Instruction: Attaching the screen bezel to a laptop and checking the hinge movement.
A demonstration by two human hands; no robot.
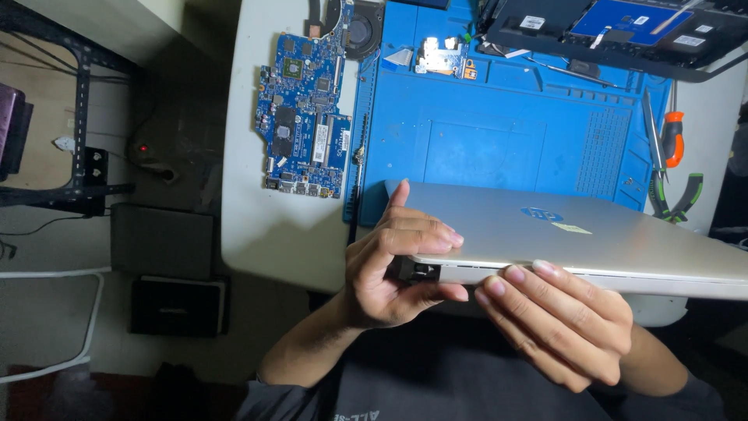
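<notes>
A silver laptop lid (576,234) is held flat and slightly tilted in the lower middle and right of the frame, its near edge facing the person and its far end running off toward the right border. The left hand (389,269) grips its near left corner: the fingers curl over the top surface and the thumb presses from below, so the corner is clamped between them, next to a dark hinge piece (417,270) that shows at the edge. The right hand (561,320) sits just beside the left, below the lid's front edge, with its fingers held together and the fingertips (514,274) touching the thin edge of the lid; whether its thumb grips the underside cannot be told. Behind the lid, a blue work mat (499,132) covers the middle of a white table (265,234). To the left of the mat, in the upper middle of the frame, lies a blue circuit board (304,117) with a round fan (360,31) above it at the top edge. A small circuit piece (444,56) rests on the top part of the mat. In the upper right corner is a dark laptop base (615,31) with a blue panel inside. At the right side of the mat lie tweezers (651,129), an orange-handled screwdriver (673,139) and green-handled pliers (679,199).
</notes>
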